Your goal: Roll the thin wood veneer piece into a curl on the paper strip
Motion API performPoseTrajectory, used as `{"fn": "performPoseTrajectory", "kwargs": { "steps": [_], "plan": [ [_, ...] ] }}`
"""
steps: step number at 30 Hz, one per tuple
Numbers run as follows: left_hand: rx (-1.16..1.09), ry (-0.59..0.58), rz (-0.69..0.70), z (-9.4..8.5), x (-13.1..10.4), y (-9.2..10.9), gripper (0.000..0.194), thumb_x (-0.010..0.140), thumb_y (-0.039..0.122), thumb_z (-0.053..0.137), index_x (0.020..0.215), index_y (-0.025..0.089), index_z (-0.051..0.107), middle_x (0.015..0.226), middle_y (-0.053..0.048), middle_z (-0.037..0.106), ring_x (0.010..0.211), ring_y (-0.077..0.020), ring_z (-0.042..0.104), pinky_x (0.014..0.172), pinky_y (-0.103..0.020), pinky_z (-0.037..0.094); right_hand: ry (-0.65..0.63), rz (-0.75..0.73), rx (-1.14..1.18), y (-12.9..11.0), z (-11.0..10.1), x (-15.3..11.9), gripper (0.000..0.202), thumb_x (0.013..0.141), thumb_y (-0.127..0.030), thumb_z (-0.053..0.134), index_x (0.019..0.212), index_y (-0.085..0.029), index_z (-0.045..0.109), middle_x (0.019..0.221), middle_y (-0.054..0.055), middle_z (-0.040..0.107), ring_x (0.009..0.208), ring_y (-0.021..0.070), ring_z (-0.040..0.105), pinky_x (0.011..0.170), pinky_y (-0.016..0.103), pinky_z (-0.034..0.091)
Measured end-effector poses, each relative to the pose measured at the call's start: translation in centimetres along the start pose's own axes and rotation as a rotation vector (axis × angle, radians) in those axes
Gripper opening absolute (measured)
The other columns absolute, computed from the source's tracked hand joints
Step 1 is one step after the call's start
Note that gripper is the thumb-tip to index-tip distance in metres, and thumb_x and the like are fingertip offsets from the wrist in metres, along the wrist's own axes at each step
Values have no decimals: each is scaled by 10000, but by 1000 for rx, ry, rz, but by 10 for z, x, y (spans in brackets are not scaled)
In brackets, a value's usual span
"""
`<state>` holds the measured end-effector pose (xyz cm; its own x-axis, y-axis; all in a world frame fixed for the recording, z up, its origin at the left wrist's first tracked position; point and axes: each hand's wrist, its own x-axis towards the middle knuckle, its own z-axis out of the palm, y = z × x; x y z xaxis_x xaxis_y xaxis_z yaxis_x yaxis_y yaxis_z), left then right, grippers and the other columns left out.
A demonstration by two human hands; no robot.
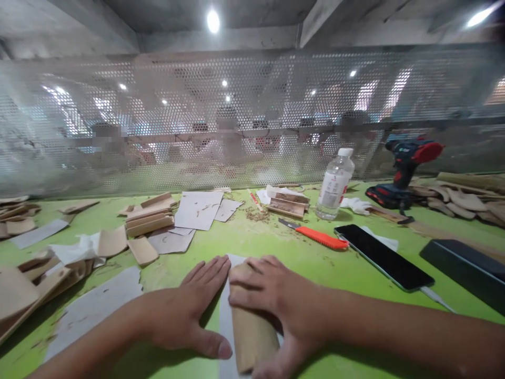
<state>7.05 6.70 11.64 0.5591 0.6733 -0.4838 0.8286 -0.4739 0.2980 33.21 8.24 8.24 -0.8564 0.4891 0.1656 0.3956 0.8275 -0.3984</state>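
Note:
A curved bamboo piece [252,331] lies lengthwise on a strip of grey-white paper [225,337], which looks like sandpaper, in front of me. My right hand [282,297] grips the bamboo piece, its fingers over the far end and its thumb near the close end. Just left of it, my left hand [189,310] rests flat with fingers stretched out and thumb apart, its fingertips at the edge of the paper. Nothing is held in the left hand. Part of the paper is hidden beneath the bamboo.
Bamboo pieces [150,216] and paper sheets [199,210] lie left on the green table [236,239]. An orange utility knife [321,237], water bottle [335,184], phone [384,258], dark case [465,268] and cordless drill [406,168] sit right. A perforated screen [252,116] stands behind.

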Motion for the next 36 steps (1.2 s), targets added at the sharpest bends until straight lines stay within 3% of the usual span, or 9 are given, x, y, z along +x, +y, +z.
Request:
{"fn": "performPoseTrajectory", "kwargs": {
  "steps": [4, 9, 14, 19, 22, 24, 29, 36],
  "plan": [
    [6, 10, -20, -1, 0, 3, 1298, 833, 897, 570, 1646, 146, -108, 1664, -120, -177, 1557, -340, -116, 1262, -538, 93, 53, 208, -99, 3, -1, 1, 863, 764, -743, 667, 1443, -215, 601, 1548, 192, 497, 1353, 447, 441, 1139, 645, 255],
    [-2, -8, -13, -1, 0, 3, 1317, 816, 881, 612, 1651, 132, -78, 1664, -129, -176, 1558, -340, -113, 1262, -517, 87, 35, 79, -22, -4, 6, 0, 930, 655, -794, 715, 1416, -270, 610, 1451, 140, 580, 1275, 415, 498, 1139, 616, 284],
    [-15, 22, 1, -1, 0, 2, 1293, 822, 890, 592, 1654, 175, -93, 1677, -116, -148, 1556, -369, -94, 1255, -561, 101, 63, 288, -80, -2, 5, 1, 907, 776, -795, 619, 1473, -215, 587, 1593, 208, 448, 1417, 509, 371, 1151, 708, 205],
    [-4, -17, -31, 0, 2, 1, 1320, 829, 859, 621, 1646, 109, -95, 1672, -122, -184, 1559, -345, -123, 1264, -509, 74, -1, 129, -11, -3, 2, 1, 892, 715, -785, 692, 1449, -288, 595, 1552, 137, 510, 1374, 456, 438, 1171, 657, 240],
    [3, -8, -41, 0, 3, 1, 1304, 849, 849, 609, 1639, 106, -115, 1669, -112, -203, 1560, -331, -135, 1265, -500, 70, -4, 235, -48, 0, 0, 2, 893, 771, -782, 651, 1491, -260, 568, 1622, 159, 431, 1441, 501, 354, 1175, 691, 202],
    [12, -13, -36, -1, 2, 1, 1315, 842, 861, 606, 1637, 108, -123, 1666, -112, -207, 1560, -324, -144, 1264, -498, 61, 28, 278, -74, -2, 1, 2, 875, 791, -756, 641, 1486, -228, 575, 1608, 187, 434, 1419, 505, 376, 1164, 696, 218],
    [10, -32, -25, -2, 1, 3, 1318, 836, 869, 604, 1638, 95, -98, 1665, -116, -203, 1563, -310, -146, 1263, -484, 41, -27, 110, -8, -9, 3, 0, 860, 715, -753, 728, 1436, -304, 595, 1519, 118, 540, 1369, 459, 440, 1171, 667, 242],
    [-1, -26, -36, -2, 0, 5, 1305, 850, 856, 602, 1629, 104, -128, 1666, -102, -206, 1563, -316, -138, 1262, -499, 55, 24, 280, -61, -2, 3, 3, 867, 773, -749, 666, 1469, -239, 583, 1590, 176, 464, 1425, 527, 363, 1156, 720, 218]
  ]
}}
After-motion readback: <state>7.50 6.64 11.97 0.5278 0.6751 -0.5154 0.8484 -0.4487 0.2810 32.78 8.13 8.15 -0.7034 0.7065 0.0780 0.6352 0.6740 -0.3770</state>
